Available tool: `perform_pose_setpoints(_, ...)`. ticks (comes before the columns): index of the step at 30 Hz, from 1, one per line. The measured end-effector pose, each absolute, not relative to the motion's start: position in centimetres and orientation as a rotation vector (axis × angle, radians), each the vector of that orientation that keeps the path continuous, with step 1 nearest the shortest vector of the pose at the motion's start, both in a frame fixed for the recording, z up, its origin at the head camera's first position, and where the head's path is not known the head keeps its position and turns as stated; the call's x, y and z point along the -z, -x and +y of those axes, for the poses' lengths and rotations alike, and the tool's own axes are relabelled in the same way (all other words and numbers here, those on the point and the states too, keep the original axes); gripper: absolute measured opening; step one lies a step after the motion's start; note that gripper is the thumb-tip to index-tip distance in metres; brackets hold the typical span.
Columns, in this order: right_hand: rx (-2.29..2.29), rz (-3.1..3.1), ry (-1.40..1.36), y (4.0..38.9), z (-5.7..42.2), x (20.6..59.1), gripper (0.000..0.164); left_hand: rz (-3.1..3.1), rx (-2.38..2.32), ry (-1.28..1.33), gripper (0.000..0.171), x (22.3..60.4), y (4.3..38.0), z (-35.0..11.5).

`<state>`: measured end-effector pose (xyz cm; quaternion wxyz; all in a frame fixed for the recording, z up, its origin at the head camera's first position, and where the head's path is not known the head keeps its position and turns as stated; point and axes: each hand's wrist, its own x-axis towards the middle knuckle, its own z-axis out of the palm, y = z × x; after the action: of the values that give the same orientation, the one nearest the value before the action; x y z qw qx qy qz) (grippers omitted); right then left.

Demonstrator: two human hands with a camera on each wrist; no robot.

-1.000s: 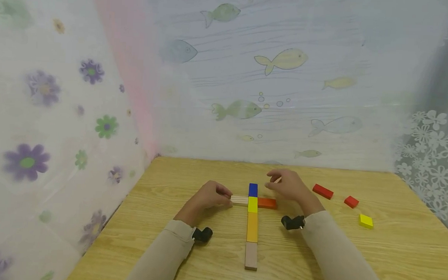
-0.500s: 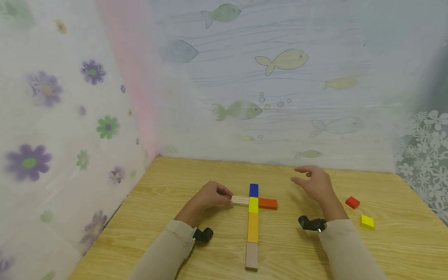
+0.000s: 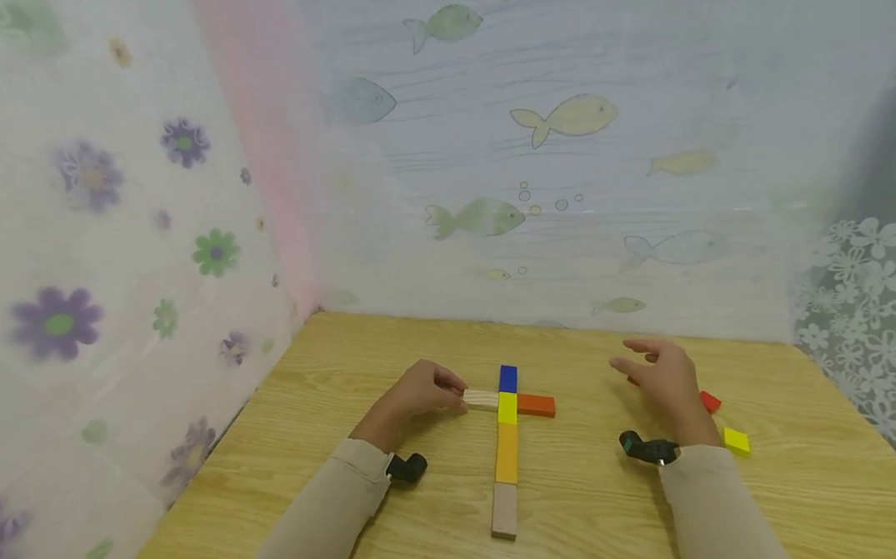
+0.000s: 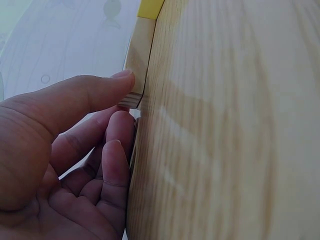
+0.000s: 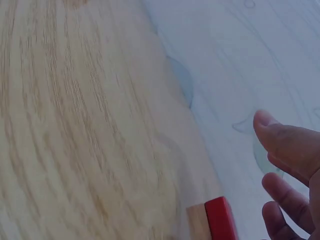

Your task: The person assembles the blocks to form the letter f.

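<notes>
The wood-grained table (image 3: 437,521) bears everything and looks smooth, so a light push would likely slide a block; over it work two hands, unequal in what they hold. The left hand (image 3: 420,392) has thumb and forefinger nearly closed on the outer end of the pale wooden block (image 3: 480,399), a light pinch; the right hand (image 3: 665,372) is half spread, thumb well apart from the fingers, holding nothing, above a red block (image 5: 220,218) that its fingers seem not to touch.

The longest piece is the amber block (image 3: 507,453), flat in a column with the grey-brown block (image 3: 505,510) at its near end; the pale block and the orange-red block (image 3: 536,405) lie out to either side of the yellow square (image 3: 507,407), with the blue block (image 3: 509,378) beyond it. All look like wood — light, stiff, hardly fragile; the pale one is best taken by its long edges near the free end, since a knock would shift its neighbours. Smallest are the loose yellow block (image 3: 736,441) and the partly hidden red piece (image 3: 709,401) — both short, suiting a fingertip pinch across opposite sides.
</notes>
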<state>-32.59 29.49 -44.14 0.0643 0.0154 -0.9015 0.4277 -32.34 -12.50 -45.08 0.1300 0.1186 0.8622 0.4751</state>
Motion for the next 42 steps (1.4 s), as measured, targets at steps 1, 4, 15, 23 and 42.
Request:
perform_pose_setpoints(1, -1.327, -2.727, -0.041, 32.5, 29.6, 44.2, 0.075, 2.508, -1.376, -0.343, 0.028, 45.1, 32.3, -12.5)
perform_pose_setpoints(4, -1.382, -2.751, -0.017, 32.3, 29.9, 44.5, 0.079, 2.512, -1.368, -0.34, 0.028, 45.2, 32.3, -12.7)
perform_pose_setpoints(15, -1.435, -2.728, 0.055, 32.3, 30.8, 45.0, 0.077, 2.528, -1.361, -0.375, 0.029, 45.3, 32.5, -12.8)
perform_pose_setpoints(23, -1.323, -2.761, 0.069, 31.9, 31.4, 45.1, 0.069, 2.526, -1.363, -0.382, 0.029, 45.3, 32.4, -12.7)
perform_pose_setpoints(42, -1.027, -2.755, 0.141, 32.1, 33.2, 45.6, 0.06, 2.537, -1.369, -0.402, 0.028, 45.1, 32.3, -12.6)
